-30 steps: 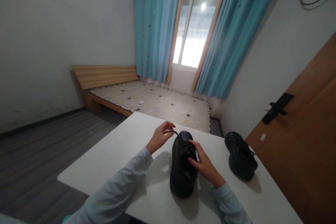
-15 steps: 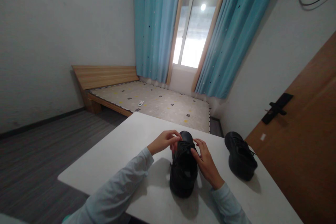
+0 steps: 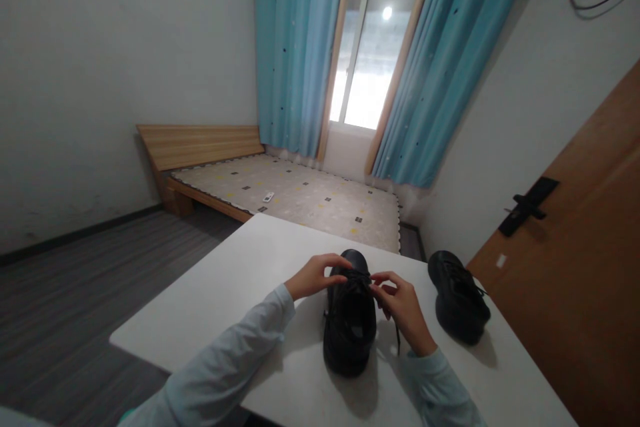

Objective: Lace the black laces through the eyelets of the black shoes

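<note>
1 black laced shoe [image 3: 340, 317] stands upright on the table [image 3: 240, 280].

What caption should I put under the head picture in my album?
Left hand and right hand at the laces of a shoe, the other shoe apart on the table.

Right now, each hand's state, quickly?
Left hand: half-open over the shoelaces; no clear hold.
Right hand: closed in a pinch beside them; hold on a lace unclear.
</note>
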Tool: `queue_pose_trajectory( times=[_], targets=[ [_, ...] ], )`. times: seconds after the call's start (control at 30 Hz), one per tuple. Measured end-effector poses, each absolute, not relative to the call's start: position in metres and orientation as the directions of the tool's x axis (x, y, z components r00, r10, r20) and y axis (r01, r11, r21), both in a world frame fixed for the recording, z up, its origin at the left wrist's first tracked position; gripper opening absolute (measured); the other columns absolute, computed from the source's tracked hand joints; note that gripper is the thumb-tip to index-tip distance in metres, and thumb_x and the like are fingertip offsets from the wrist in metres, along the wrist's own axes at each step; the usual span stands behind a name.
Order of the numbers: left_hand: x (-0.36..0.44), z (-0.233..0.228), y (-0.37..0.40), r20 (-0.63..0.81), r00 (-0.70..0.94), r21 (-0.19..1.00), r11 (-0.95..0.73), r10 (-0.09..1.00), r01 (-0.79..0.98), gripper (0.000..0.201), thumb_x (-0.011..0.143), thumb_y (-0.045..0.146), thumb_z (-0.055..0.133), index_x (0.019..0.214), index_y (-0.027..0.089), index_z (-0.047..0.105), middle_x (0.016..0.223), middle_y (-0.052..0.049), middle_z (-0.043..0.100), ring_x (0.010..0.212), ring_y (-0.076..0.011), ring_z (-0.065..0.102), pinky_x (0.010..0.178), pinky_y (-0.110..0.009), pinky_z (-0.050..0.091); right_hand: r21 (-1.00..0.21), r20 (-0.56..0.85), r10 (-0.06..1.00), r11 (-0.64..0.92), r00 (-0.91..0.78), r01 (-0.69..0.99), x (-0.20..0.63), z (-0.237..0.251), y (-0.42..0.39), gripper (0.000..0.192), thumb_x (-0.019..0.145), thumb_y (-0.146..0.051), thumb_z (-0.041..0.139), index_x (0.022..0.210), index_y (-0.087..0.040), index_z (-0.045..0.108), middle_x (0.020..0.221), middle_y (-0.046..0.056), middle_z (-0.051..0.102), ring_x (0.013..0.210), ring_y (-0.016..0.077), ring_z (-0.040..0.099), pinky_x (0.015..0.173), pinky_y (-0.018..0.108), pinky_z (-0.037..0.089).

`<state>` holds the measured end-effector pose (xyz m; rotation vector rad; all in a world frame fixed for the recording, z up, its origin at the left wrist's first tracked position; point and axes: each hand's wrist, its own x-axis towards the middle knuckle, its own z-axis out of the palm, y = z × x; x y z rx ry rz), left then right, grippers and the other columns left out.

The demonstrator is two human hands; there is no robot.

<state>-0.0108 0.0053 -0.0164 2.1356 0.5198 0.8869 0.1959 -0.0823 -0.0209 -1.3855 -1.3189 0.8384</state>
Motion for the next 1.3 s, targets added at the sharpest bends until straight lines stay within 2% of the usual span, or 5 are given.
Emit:
queue_pose_trajectory(
  times=[0.3, 0.5, 0.8, 1.13, 1.3],
  targets=[
    [-0.010, -0.022, 0.006, 0.398, 0.720, 0.772, -0.632, 0.568, 0.072, 0.030, 0.080, 0.029, 0.060, 0.107, 0.019, 0.063, 0.114, -0.007, 0.064, 0.109, -0.0188, 0.056, 0.099, -0.031, 0.038, -0.923, 0.220, 0.961, 0.148, 0.170, 0.356, 0.195, -0.028, -0.075, 0.030, 0.072, -0.046, 0.064, 0.077, -0.016, 0.060, 0.068, 0.003, 0.060, 0.047, 0.0102, 0.048, 0.037, 0.020, 0.033],
    [-0.009, -0.022, 0.007, 0.402, 0.727, 0.767, -0.638, 0.557, 0.065, 0.028, 0.080, 0.028, 0.060, 0.107, 0.019, 0.063, 0.115, -0.007, 0.063, 0.110, -0.0185, 0.055, 0.099, -0.031, 0.037, -0.860, 0.327, 0.933, 0.227, 0.152, 0.457, 0.196, -0.032, -0.070, 0.028, 0.075, -0.045, 0.060, 0.074, -0.017, 0.059, 0.073, 0.004, 0.061, 0.065, 0.0171, 0.057, 0.056, 0.027, 0.045],
    [-0.009, -0.023, 0.008, 0.391, 0.734, 0.757, -0.648, 0.555, 0.087, 0.029, 0.080, 0.029, 0.059, 0.107, 0.020, 0.062, 0.114, -0.006, 0.064, 0.110, -0.0182, 0.055, 0.099, -0.030, 0.037, -0.752, 0.453, 0.880, 0.293, 0.140, 0.590, 0.195, -0.033, -0.066, 0.020, 0.080, -0.036, 0.054, 0.071, -0.019, 0.057, 0.076, 0.003, 0.056, 0.070, 0.0172, 0.053, 0.063, 0.029, 0.043],
    [-0.008, -0.025, 0.009, 0.409, 0.738, 0.742, -0.666, 0.537, 0.074, 0.028, 0.081, 0.027, 0.058, 0.108, 0.020, 0.062, 0.115, -0.006, 0.063, 0.111, -0.0177, 0.054, 0.099, -0.029, 0.037, -0.827, 0.404, 0.893, 0.264, 0.198, 0.497, 0.191, -0.029, -0.066, 0.026, 0.079, -0.043, 0.055, 0.071, -0.019, 0.056, 0.068, 0.003, 0.060, 0.069, 0.0192, 0.056, 0.064, 0.030, 0.043],
    [-0.007, -0.026, 0.009, 0.412, 0.735, 0.738, -0.670, 0.539, 0.078, 0.026, 0.083, 0.023, 0.054, 0.108, 0.021, 0.062, 0.116, -0.005, 0.063, 0.110, -0.0172, 0.055, 0.098, -0.029, 0.038, -0.947, 0.243, 0.947, 0.185, 0.208, 0.263, 0.189, -0.030, -0.066, 0.032, 0.074, -0.050, 0.060, 0.069, -0.019, 0.054, 0.056, -0.002, 0.053, 0.049, 0.0123, 0.046, 0.043, 0.023, 0.034]
  ],
)
